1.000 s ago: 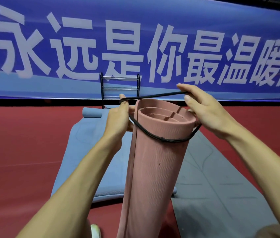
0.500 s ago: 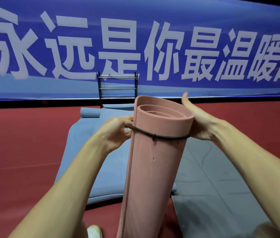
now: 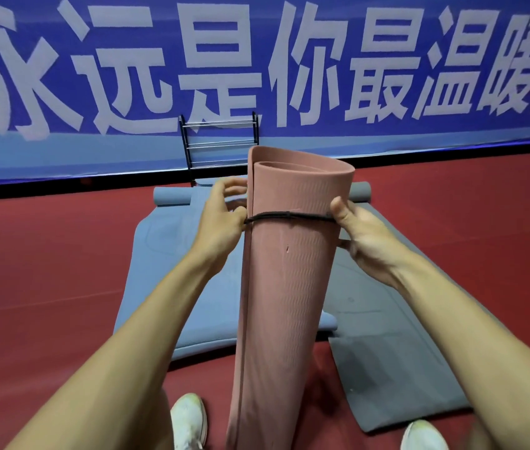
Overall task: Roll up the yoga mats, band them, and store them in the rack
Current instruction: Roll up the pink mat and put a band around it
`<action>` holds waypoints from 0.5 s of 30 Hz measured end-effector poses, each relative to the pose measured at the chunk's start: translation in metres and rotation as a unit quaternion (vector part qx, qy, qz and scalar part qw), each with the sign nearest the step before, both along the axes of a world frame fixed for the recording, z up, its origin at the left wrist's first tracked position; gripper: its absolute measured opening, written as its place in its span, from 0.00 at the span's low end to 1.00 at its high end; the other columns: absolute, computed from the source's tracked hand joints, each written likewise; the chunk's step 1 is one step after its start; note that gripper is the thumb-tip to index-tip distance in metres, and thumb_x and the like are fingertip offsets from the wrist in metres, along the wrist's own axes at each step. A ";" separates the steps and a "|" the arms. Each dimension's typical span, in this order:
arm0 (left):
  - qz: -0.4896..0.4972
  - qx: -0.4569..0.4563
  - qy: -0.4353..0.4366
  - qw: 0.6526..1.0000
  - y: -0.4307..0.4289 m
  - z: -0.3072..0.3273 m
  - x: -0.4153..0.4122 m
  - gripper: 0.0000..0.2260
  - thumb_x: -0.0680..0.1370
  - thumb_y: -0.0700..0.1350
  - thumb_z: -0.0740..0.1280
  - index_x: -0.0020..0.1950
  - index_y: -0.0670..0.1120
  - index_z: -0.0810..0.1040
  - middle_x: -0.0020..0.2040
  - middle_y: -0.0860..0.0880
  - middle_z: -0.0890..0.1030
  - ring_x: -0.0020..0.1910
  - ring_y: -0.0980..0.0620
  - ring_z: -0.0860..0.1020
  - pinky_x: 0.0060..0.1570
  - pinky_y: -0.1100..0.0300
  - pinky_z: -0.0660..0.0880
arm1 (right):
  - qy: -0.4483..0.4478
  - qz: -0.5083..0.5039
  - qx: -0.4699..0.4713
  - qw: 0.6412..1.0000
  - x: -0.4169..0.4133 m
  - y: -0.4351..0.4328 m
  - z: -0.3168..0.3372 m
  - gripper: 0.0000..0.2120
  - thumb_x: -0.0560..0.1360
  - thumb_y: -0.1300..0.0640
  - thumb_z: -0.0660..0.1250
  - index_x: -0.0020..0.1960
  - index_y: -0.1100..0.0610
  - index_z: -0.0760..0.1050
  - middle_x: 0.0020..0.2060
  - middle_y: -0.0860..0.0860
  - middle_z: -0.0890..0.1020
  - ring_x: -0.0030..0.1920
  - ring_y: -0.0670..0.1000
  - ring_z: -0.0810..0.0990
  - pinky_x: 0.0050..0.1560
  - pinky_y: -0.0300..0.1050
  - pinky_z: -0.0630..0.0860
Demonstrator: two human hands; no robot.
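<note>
The pink mat (image 3: 284,287) stands upright between the fingers (image 3: 229,191), where the left hand (image 3: 221,222) pinches the black band (image 3: 289,217) around it and the right hand (image 3: 364,235) grips the mat, thumb on the band, with the rack (image 3: 218,124) straight beyond.

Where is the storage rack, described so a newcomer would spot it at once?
Look to the big blue banner with white characters along the far wall. At its foot, beyond the blue mat, stands the rack. It alone is an upright frame: black posts, silver rails.
</note>
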State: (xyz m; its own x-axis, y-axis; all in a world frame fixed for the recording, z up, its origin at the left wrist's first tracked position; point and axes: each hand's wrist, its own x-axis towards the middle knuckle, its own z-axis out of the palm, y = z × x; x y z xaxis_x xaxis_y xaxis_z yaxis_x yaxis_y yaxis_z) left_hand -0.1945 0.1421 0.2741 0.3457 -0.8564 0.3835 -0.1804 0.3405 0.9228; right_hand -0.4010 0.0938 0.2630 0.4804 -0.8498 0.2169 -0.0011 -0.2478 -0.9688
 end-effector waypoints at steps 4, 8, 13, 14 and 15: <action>-0.054 -0.018 -0.071 0.996 0.003 0.001 0.001 0.26 0.76 0.25 0.55 0.63 0.53 0.70 0.56 0.51 0.80 0.55 0.57 0.79 0.54 0.61 0.77 | 0.055 0.047 -0.022 0.997 -0.010 0.000 -0.006 0.38 0.59 0.50 0.79 0.66 0.48 0.69 0.60 0.44 0.80 0.60 0.42 0.78 0.60 0.41 0.75; -0.083 0.044 -0.083 0.992 0.003 -0.006 0.005 0.26 0.76 0.27 0.51 0.67 0.47 0.72 0.53 0.51 0.83 0.48 0.59 0.80 0.50 0.64 0.77 | 0.086 0.050 -0.020 0.995 -0.017 0.001 -0.009 0.42 0.56 0.47 0.80 0.68 0.50 0.68 0.61 0.45 0.79 0.60 0.44 0.78 0.63 0.47 0.74; -0.100 0.096 -0.038 0.990 0.005 -0.010 0.010 0.23 0.77 0.29 0.52 0.62 0.48 0.78 0.52 0.54 0.82 0.46 0.61 0.80 0.42 0.69 0.75 | -0.022 0.025 0.036 0.999 -0.003 0.012 0.000 0.59 0.47 0.23 0.72 0.72 0.49 0.64 0.66 0.43 0.75 0.64 0.43 0.75 0.53 0.50 0.77; -0.093 0.112 -0.042 0.988 0.004 -0.012 0.009 0.23 0.77 0.30 0.51 0.60 0.49 0.79 0.51 0.55 0.82 0.44 0.61 0.79 0.42 0.70 0.75 | -0.033 -0.006 0.021 0.999 0.002 0.012 -0.001 0.59 0.46 0.22 0.71 0.71 0.48 0.64 0.65 0.43 0.76 0.64 0.43 0.75 0.53 0.50 0.77; -0.093 0.125 -0.050 0.987 0.005 -0.013 0.006 0.24 0.76 0.30 0.50 0.57 0.50 0.80 0.49 0.56 0.82 0.43 0.61 0.79 0.41 0.70 0.75 | -0.033 -0.034 0.004 0.999 0.007 0.013 -0.002 0.58 0.46 0.22 0.70 0.70 0.48 0.65 0.64 0.43 0.77 0.62 0.43 0.76 0.55 0.49 0.76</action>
